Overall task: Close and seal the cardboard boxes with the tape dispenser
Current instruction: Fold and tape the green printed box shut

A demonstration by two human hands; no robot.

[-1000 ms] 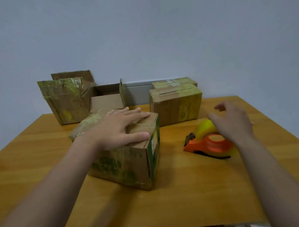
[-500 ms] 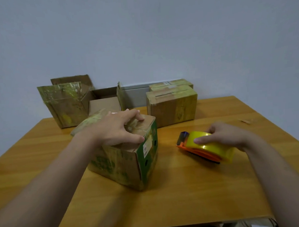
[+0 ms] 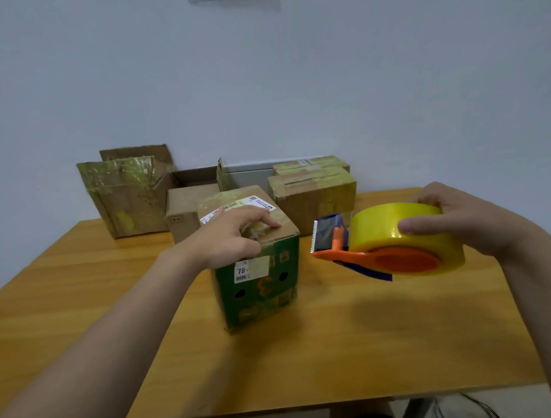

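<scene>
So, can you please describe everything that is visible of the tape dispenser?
The tape dispenser has an orange, plastic-looking frame with a round hub, a dark blue strip beneath and a toothed blade at its left end. It carries a thick roll of glossy yellow tape. The right hand grips the roll, thumb on the near side. The dispenser hangs above the table, hub tilted towards the camera, blade pointing at the green box without touching it.
</scene>
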